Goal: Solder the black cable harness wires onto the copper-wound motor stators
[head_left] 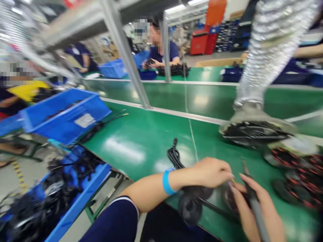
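Note:
My left hand (210, 173), with a blue band on its wrist, pinches the end of a thin wire (232, 180); the fingertips are blurred. My right hand (262, 208) grips a soldering iron (253, 203), its narrow tip pointing up and away from me. The fingers of both hands meet over a dark round part (229, 198), which they partly cover. Below my left wrist lies a black round part (190, 206) with a black cable (214, 206) running to the right. A coiled black cord (174, 154) rests just beyond my left forearm.
Copper-wound round parts (297, 181) cluster at the right. Above them hangs a foil duct (262, 53) with a grilled hood (252, 132). At left are a blue bin (63, 117) and a blue tray (73, 210) of black parts. Metal posts (126, 53) rise from the green bench (141, 134); co-workers sit beyond.

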Available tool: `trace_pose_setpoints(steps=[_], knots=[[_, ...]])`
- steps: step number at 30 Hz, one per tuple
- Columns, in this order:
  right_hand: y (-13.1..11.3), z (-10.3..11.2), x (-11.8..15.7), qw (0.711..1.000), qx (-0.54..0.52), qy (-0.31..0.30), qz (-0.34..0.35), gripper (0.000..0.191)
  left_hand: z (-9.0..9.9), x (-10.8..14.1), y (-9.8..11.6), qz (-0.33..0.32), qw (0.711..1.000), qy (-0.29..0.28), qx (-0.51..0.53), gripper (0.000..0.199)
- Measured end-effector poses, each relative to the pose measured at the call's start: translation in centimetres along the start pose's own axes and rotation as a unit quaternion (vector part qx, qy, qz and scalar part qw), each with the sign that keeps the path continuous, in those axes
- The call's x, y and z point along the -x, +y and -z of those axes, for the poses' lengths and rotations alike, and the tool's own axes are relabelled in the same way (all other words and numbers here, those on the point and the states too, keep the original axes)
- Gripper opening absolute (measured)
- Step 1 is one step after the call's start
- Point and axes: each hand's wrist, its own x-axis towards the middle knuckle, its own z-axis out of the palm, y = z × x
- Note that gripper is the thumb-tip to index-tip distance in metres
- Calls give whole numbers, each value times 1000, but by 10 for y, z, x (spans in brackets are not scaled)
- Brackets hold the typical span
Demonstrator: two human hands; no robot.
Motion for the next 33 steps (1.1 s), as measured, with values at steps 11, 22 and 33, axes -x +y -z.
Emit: trace_pose_setpoints(steps=[11, 22, 33], knots=[[-11, 4, 3, 984, -131, -55, -107, 36, -1, -3, 1, 51, 994, 18, 92, 23], [-15, 11, -11, 982, -104, -124, -99, 36, 4, 1, 10, -12, 997, 17, 69, 20], [-16, 8, -2, 988, -94, -93, -85, 39, 1, 0, 9, 4, 998, 44, 53, 20]])
